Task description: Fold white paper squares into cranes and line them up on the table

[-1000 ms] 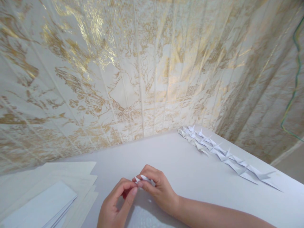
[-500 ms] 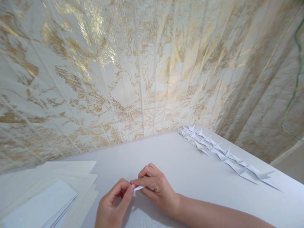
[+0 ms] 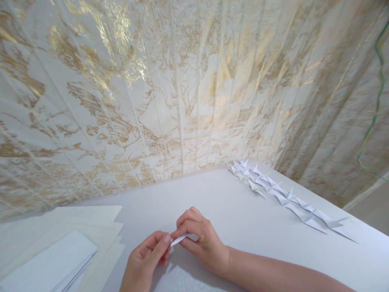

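Observation:
A small white folded paper piece (image 3: 178, 239) is pinched between both my hands just above the white table (image 3: 231, 219). My left hand (image 3: 145, 260) grips its left tip with thumb and forefinger. My right hand (image 3: 199, 238) closes its fingers round the other end, and most of the paper is hidden under them. A row of several finished white folded paper figures (image 3: 285, 196) lies along the table's right edge, well away from both hands.
A stack of white paper sheets (image 3: 57, 249) lies at the near left. A gold-patterned white curtain (image 3: 170, 93) hangs close behind the table. A green cord (image 3: 377, 101) runs down at the far right.
The paper piece has turned from pointing up between the fingers to lying flatter, its tip drawn out leftward. My left hand has shifted slightly down and closed on that tip.

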The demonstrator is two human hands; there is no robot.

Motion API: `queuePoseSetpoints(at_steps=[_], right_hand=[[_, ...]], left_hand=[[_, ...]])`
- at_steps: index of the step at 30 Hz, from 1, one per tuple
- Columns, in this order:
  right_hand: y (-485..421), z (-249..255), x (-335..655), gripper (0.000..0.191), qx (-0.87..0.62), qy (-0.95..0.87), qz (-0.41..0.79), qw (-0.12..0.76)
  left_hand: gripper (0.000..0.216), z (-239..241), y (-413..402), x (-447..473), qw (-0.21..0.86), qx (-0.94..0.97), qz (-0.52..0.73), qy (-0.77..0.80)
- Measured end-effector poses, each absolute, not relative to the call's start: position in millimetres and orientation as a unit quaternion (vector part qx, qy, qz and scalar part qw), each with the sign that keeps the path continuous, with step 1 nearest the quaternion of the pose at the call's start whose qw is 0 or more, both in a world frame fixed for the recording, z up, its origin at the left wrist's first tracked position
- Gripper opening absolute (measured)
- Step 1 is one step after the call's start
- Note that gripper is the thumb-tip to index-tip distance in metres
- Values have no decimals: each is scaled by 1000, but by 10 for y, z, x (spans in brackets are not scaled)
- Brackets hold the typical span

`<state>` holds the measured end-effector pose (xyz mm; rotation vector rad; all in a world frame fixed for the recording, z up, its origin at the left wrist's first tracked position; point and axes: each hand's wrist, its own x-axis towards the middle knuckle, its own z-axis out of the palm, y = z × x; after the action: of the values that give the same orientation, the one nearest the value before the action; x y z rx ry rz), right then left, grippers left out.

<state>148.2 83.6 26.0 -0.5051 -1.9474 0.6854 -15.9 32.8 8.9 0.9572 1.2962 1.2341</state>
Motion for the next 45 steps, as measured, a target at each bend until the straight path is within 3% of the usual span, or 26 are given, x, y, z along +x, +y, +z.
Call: queuePoseSetpoints(at_steps=[18, 21, 26, 33, 45], right_hand=[[811, 249, 1462, 22, -217, -732, 390, 515], [818, 220, 1442, 24, -240, -707, 426, 511], [783, 197, 1401, 33, -287, -652, 508, 484], [673, 223, 1366, 29, -310, -666, 497, 463], [722, 168, 1344, 48, -289, -587, 609, 449]], left_hand=[[41, 120, 408, -188, 637, 409, 497, 424], [40, 122, 408, -191, 601, 454, 492, 436], [33, 161, 329, -184, 449, 550, 482, 514], [15, 293, 236, -52, 261, 603, 510, 555], [25, 257, 256, -107, 299, 569, 502, 579]])
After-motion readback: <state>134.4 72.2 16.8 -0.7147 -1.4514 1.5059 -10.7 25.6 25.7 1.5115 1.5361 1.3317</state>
